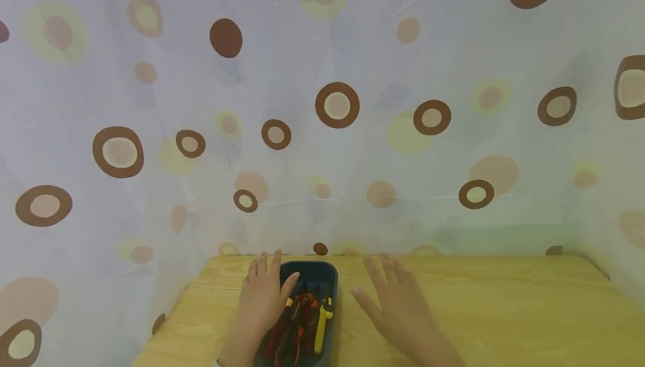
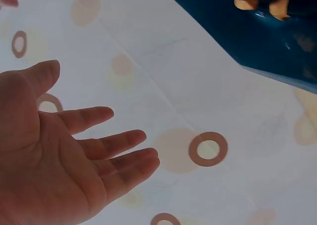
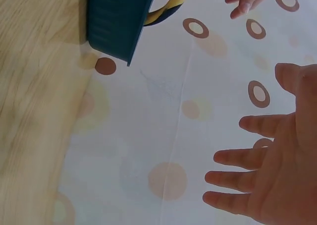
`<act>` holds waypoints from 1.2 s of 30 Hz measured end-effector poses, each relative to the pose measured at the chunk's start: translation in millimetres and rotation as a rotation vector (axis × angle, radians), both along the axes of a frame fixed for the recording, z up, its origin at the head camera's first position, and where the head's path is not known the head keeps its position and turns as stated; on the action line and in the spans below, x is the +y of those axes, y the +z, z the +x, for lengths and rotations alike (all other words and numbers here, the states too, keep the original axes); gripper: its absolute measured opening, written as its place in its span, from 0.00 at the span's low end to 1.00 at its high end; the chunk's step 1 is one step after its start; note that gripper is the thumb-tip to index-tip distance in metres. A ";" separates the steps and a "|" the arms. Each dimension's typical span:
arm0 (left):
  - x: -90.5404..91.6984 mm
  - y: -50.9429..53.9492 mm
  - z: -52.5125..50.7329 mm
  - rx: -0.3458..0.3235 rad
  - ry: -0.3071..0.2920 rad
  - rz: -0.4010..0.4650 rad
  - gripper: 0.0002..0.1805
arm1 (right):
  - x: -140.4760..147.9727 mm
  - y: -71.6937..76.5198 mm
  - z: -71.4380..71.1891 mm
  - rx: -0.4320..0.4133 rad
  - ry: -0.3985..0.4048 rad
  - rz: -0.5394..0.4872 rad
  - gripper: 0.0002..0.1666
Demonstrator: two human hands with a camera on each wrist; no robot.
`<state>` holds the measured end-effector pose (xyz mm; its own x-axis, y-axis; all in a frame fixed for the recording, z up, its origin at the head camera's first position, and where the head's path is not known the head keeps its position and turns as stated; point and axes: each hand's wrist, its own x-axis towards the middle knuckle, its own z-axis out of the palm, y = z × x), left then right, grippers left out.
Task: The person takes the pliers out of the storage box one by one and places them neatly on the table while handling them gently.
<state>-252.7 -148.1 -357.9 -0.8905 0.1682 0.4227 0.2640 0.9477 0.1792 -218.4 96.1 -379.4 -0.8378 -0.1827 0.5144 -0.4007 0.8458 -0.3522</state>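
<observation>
My left hand (image 1: 264,298) hovers over the left side of a dark blue-green bin (image 1: 332,283), its fingers spread and nothing in its grasp. Inside the bin lie several hand tools (image 1: 297,322) with black, red and orange handles, too jumbled to tell apart. A yellow-handled tool (image 1: 321,330) leans along the bin's right wall. To the right of the bin, my right hand (image 1: 400,308) is raised with straight, parted fingers and an empty palm. In the right wrist view, a yellow and black handle (image 3: 167,9) sticks out past the bin's rim.
The bin stands on a light wooden table (image 1: 484,305), which extends far to the right. Behind the table and along its sides hangs a pale curtain (image 1: 373,148) printed with brown, peach and yellow circles.
</observation>
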 end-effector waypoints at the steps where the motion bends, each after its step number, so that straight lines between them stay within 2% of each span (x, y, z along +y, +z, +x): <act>1: -3.0 -1.5 -1.1 -0.003 0.005 0.000 0.34 | -2.1 0.2 -0.3 -0.003 0.008 -0.008 0.37; 8: -18.6 -10.5 -4.5 -0.032 0.021 0.025 0.32 | -15.8 -1.0 -3.2 -0.029 0.052 -0.032 0.36; 16: -31.9 -25.0 -7.7 -0.014 0.029 0.008 0.29 | -33.9 -4.4 -9.4 -0.080 0.101 -0.009 0.37; 25: -45.5 -46.3 -17.5 -0.121 0.041 0.018 0.28 | -45.3 -10.4 -13.4 -0.078 0.160 0.004 0.36; 36: -50.8 -71.7 -26.8 -0.151 0.036 0.041 0.26 | -50.4 -14.5 -14.4 -0.074 0.204 0.016 0.35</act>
<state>-279.5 -198.9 -429.6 -0.9495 0.1204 0.2897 0.1974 0.9471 0.2531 -232.8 45.7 -393.9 -0.8183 -0.3598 0.4483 -0.5374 0.7556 -0.3746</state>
